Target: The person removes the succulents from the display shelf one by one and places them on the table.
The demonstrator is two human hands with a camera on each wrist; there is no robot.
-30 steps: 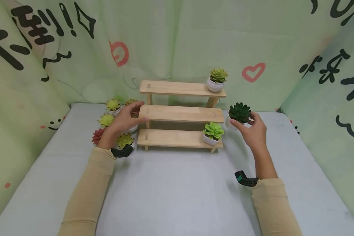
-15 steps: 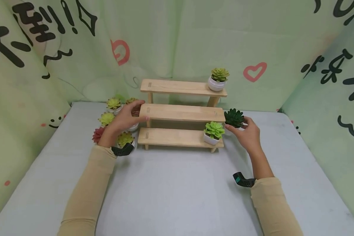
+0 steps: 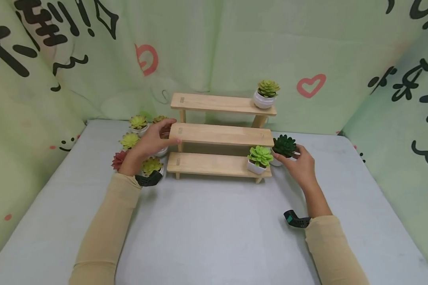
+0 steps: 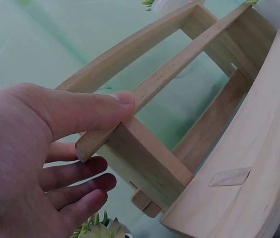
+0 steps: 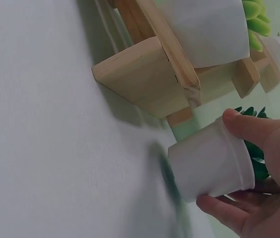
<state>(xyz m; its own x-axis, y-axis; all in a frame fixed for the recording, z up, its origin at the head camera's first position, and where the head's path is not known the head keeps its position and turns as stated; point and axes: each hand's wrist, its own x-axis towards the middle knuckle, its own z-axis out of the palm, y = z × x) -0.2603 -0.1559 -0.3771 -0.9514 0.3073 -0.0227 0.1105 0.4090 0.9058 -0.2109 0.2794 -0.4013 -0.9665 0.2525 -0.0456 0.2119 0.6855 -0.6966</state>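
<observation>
A three-tier wooden stand [image 3: 221,134] stands on the table. My left hand [image 3: 151,140] holds the left end of its middle tier, the thumb along the plank edge and the fingers around the end, as the left wrist view shows. Beside the stand's right end, my right hand [image 3: 299,164] grips a white round pot [image 5: 209,161] with a dark green succulent [image 3: 284,145]. In the right wrist view the pot is tilted, with the thumb near its rim and fingers on the opposite side. A bright green succulent [image 3: 260,156] in a white square pot sits on the bottom tier's right end.
A yellow-green succulent [image 3: 267,89] in a white pot stands on the top tier's right end. Left of the stand, several potted succulents cluster partly behind the left arm, including a red one [image 3: 119,160]. A printed green curtain [image 3: 249,51] surrounds the white table [image 3: 214,229].
My right hand has brought the dark green succulent leftward to the stand's right side, then slightly lower. The left hand has kept its hold on the middle tier.
</observation>
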